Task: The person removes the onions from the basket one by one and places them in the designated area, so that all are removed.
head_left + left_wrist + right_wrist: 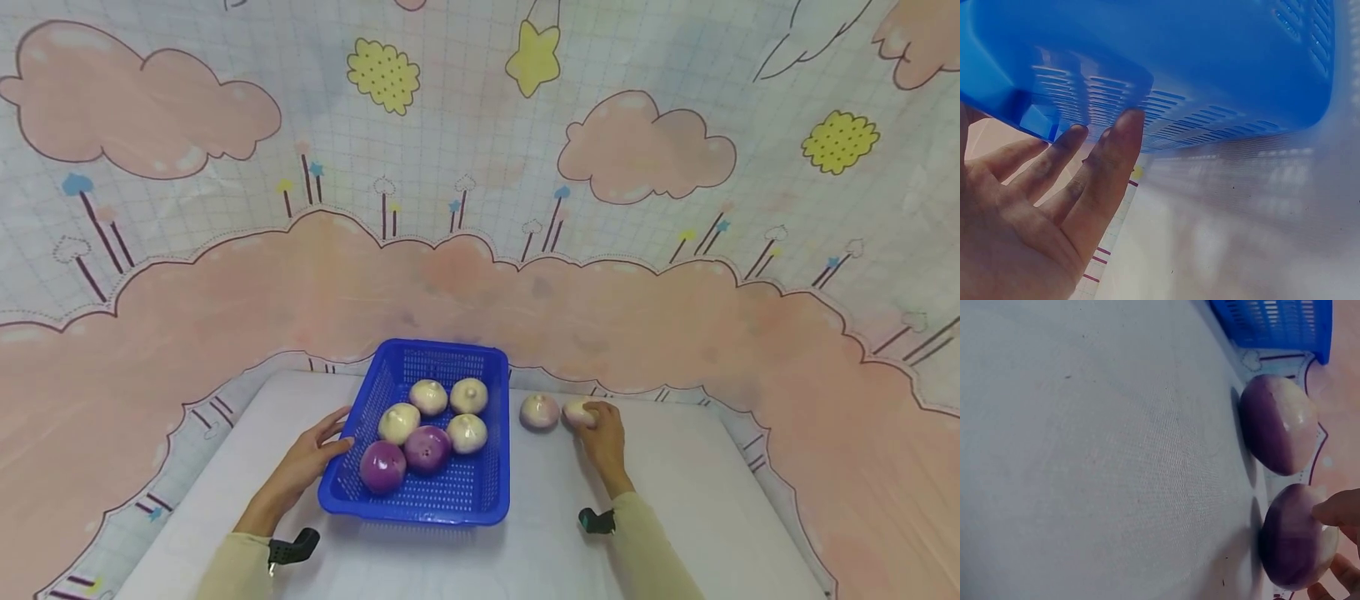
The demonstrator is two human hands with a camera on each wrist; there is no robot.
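Observation:
A blue basket (491, 517) holds several round purple-and-white vegetables (428, 450). At its left side is my left hand (303, 462); in the left wrist view the fingers (1116, 150) are extended against the outer wall of the basket (1210, 56). To the right of the basket, two pale-and-purple vegetables lie side by side on the table. My right hand (603, 437) grips the farther-right vegetable (577, 412), thumb and fingers around its pale end; the right wrist view shows this vegetable (1291, 540) low on the right. The other vegetable (539, 412) is untouched.
A white table (697, 500) lies beneath everything. Behind it hangs a cloth (450, 292) printed with clouds and stars, meeting the table's back edge just behind the basket and vegetables. Dark devices (296, 547) are strapped at both wrists.

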